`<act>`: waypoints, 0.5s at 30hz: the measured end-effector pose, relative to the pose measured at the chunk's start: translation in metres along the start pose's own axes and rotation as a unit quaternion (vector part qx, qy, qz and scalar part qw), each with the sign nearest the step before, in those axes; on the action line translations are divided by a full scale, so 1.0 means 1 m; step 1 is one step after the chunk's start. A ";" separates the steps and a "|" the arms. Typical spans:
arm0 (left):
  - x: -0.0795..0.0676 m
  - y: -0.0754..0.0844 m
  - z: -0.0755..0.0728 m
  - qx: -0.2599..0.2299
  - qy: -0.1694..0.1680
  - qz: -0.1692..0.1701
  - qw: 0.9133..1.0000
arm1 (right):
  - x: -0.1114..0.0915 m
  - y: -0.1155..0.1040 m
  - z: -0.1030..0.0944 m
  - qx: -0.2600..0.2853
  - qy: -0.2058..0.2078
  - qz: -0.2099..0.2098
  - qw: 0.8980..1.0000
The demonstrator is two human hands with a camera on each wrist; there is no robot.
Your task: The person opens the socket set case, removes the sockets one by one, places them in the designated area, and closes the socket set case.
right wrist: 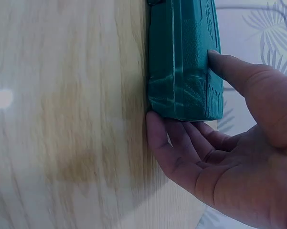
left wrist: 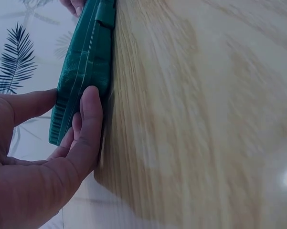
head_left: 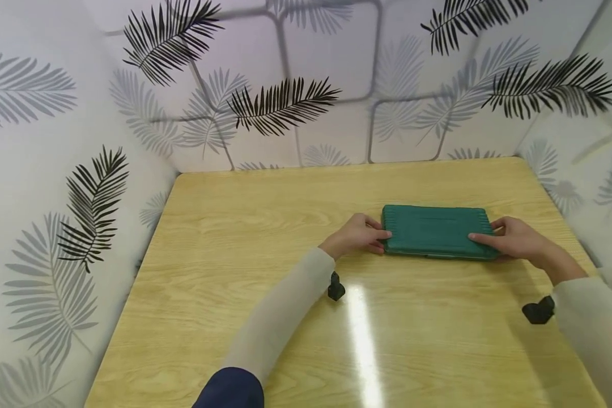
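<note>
A flat green plastic case [head_left: 433, 229], its lid closed, lies lengthwise at the right rear of the table. My left hand [head_left: 361, 233] grips its left end, thumb on top and fingers along the end and underside, as the left wrist view shows. At the opposite end my right hand [head_left: 517, 241] holds the case, thumb [right wrist: 234, 67] on the lid and curled fingertips [right wrist: 156, 129] at the lower edge. A latch [left wrist: 105, 13] shows on the near side of the case in the left wrist view.
The wood-grain table [head_left: 224, 238] meets a wall [head_left: 326, 56] with a leaf pattern at the back, and similar walls flank both sides. A bright strip of reflected light crosses the tabletop. Black wrist mounts [head_left: 336, 288] stick out from both sleeves.
</note>
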State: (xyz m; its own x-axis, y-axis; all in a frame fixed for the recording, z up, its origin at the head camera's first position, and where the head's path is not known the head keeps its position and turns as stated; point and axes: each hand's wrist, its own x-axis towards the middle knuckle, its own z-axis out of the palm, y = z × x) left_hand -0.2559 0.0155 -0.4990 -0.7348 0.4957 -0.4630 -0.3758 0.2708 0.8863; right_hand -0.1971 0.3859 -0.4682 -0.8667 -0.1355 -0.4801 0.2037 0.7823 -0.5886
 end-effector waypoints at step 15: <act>-0.045 -0.023 -0.041 0.031 -0.008 0.002 0.999 | -0.002 -0.036 0.043 -0.006 0.008 -0.022 1.000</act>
State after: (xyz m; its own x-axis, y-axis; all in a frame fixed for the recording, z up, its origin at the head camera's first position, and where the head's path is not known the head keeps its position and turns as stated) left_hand -0.2374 -0.0473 -0.4984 -0.7275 0.5096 -0.4593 -0.3364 0.3185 0.8862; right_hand -0.1828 0.3322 -0.4739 -0.8817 -0.1604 -0.4437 0.1602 0.7827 -0.6014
